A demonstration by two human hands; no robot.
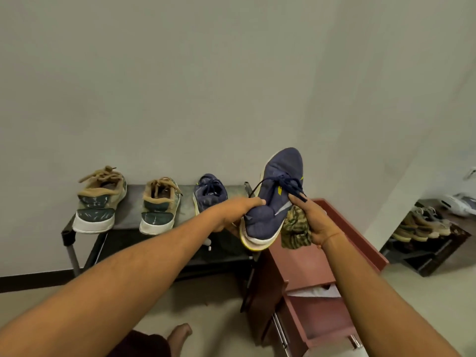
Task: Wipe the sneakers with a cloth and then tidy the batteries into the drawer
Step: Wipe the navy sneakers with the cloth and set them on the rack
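My left hand (235,211) grips the heel of a navy blue sneaker (277,191) and holds it up in the air, toe pointing away from me. My right hand (315,220) holds a crumpled olive patterned cloth (295,229) against the sneaker's right side, with its fingers up by the dark laces. The matching navy sneaker (210,193) sits on the dark shoe rack (134,215), with two tan-and-green sneakers (99,202) (161,206) to its left. No batteries are visible.
A reddish-brown drawer cabinet (316,258) stands below the held shoe, with a drawer (322,318) pulled open toward me. A second low rack with several shoes (422,222) stands at the far right. A bare foot (180,336) rests on the pale floor.
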